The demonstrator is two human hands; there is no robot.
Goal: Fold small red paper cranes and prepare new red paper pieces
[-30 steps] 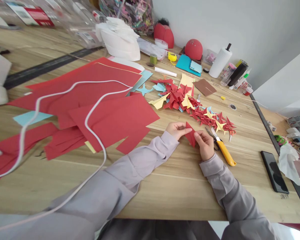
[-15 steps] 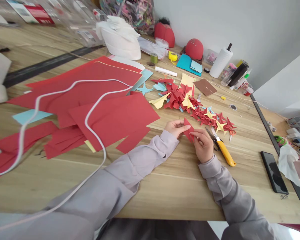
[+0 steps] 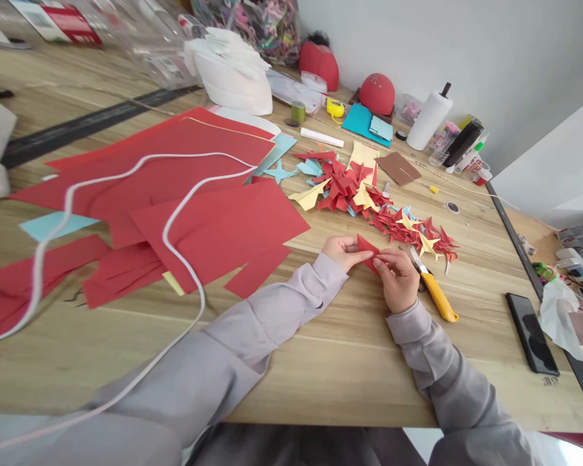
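Note:
A small folded piece of red paper (image 3: 366,246) is held between my two hands above the wooden table. My left hand (image 3: 341,252) pinches its left side with thumb and fingers. On the other side, my right hand (image 3: 397,278) grips its right part, the fingertips of both hands close together. Just beyond lies a pile of folded red, yellow and blue paper stars (image 3: 342,188). A yellow cutter (image 3: 440,298) rests beside my right hand, its blade towards the pile. Large red paper sheets (image 3: 223,220) lie overlapping to the left.
A white cable (image 3: 182,259) runs across the red sheets and over my left sleeve. A black phone (image 3: 532,333) lies at the right. Brown paper (image 3: 398,167), a blue pad (image 3: 358,122) and a white bottle (image 3: 430,120) stand or lie farther back.
The red piece has turned and tilted between my fingers, its top point now lower. My right hand has shifted slightly right, its fingers covering more of the paper.

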